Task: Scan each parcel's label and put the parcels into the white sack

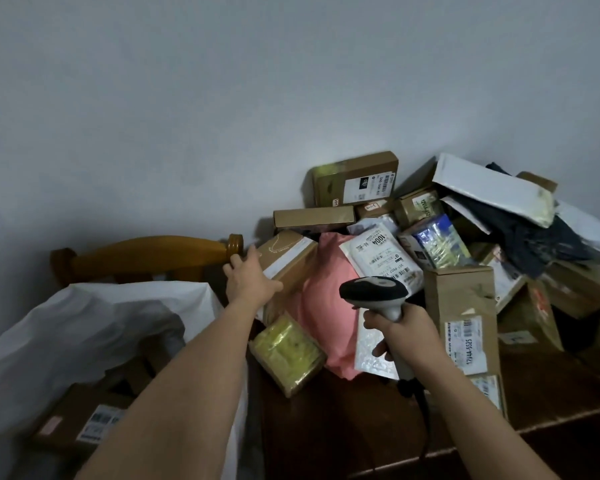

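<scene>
The right hand (pixel 400 332) grips the handle of a barcode scanner (pixel 378 296), its head aimed at the heap of parcels on the dark table (pixel 378 427). The left hand (pixel 248 280) reaches out with fingers spread, touching a brown cardboard box (pixel 288 258) at the heap's left edge — whether it grasps is unclear. The white sack (pixel 84 327) stands open at the left, a labelled box (pixel 80 420) inside.

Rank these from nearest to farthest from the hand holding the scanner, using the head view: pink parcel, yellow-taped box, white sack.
Measured from the right hand:
1. Pink parcel, just to its left.
2. Yellow-taped box, lower left, at the table's edge.
3. White sack, far left, beside the table.
</scene>
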